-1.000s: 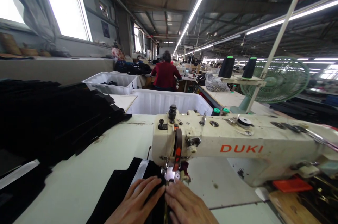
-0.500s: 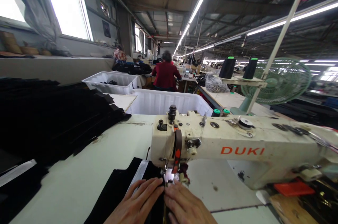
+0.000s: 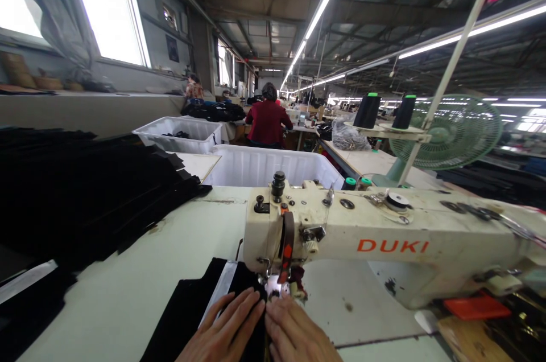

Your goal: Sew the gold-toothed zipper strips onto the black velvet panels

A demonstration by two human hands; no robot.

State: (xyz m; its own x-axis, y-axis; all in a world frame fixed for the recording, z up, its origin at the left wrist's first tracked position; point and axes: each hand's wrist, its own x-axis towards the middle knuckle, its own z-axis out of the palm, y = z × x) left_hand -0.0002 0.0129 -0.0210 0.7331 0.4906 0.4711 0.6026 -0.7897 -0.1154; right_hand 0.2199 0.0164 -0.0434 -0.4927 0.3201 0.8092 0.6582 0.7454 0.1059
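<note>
A black fabric piece with a pale strip along it lies on the machine table, its right edge at the needle area of a cream sewing machine. My left hand rests flat on the fabric, fingers stretched out and slightly apart, partly over the strip. Close beside it, my right hand has bent fingers together at the fabric's right edge, just in front of the lit presser foot. The right thumb and the fabric under the fingers are hidden.
Stacked black fabric covers the table's left side. White plastic bins stand behind the machine. Thread cones, a green fan and a red object are on the right. A person in dark red sits ahead.
The black fabric has shifted slightly, its far edge lower and farther right. Both hands stay by the presser foot, the left a little farther right.
</note>
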